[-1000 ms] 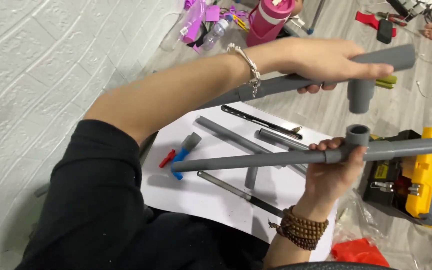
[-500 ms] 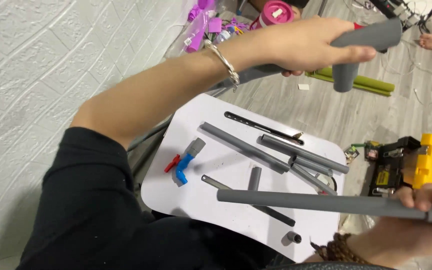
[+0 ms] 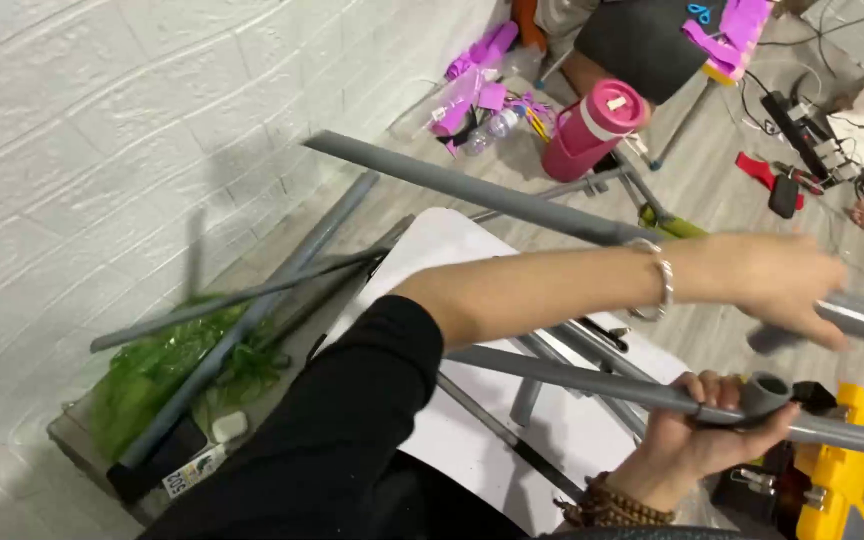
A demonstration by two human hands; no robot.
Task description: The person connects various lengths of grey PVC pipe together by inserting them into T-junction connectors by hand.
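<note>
Left hand (image 3: 787,285) wrapped round upper grey pipe (image 3: 472,190), blurred, grip probably firm. Right hand (image 3: 697,435) clamped on lower grey pipe (image 3: 562,372) beside tee fitting (image 3: 764,393), above white bench (image 3: 452,245). Pipes look light, stiff, smooth; long, so best held near fitting.

A: Left hand (image 3: 782,285)?
B: Blurred, its grip closed around a long grey pipe (image 3: 472,190) slanting across the white desk (image 3: 452,250).
A: Right hand (image 3: 697,440)?
B: Wrapped around a second grey pipe (image 3: 572,375) at its tee fitting (image 3: 764,395). Pink bottle (image 3: 592,130) on the floor behind, yellow tool (image 3: 837,480) beside.
</note>
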